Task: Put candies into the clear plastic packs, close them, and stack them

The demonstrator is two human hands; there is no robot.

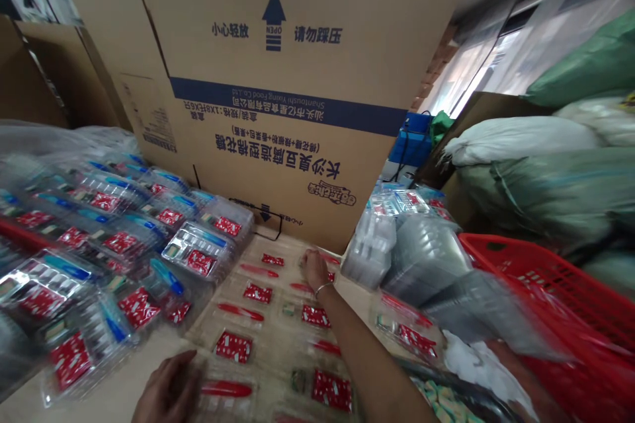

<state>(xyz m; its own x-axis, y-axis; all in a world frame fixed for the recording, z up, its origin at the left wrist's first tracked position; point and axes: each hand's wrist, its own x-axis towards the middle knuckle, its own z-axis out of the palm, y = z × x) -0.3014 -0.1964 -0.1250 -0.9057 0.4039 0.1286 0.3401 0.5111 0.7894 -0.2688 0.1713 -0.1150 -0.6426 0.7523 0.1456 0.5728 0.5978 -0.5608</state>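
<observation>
Clear plastic trays (282, 271) lie in two rows on the cardboard-coloured surface, holding red patterned packets (234, 346) and red plastic pieces (241, 311). My right hand (315, 269) reaches to the far end of the right row, fingers bent down and pinched over a tray beside a red packet. Whatever is between those fingertips is hidden. Small greenish packets (289, 309) sit in some trays of that row. My left hand (169, 386) hovers at the near left, close to a tray with a red piece (227, 388); motion blurs its fingers.
A large printed cardboard box (278, 99) stands behind the trays. Packed clear trays with blue pieces (198, 248) pile up at left. Stacked clear plastic trays (421, 251) and a red basket (546, 277) are at right. Small pale-green pieces (441, 400) fill a dark-rimmed container.
</observation>
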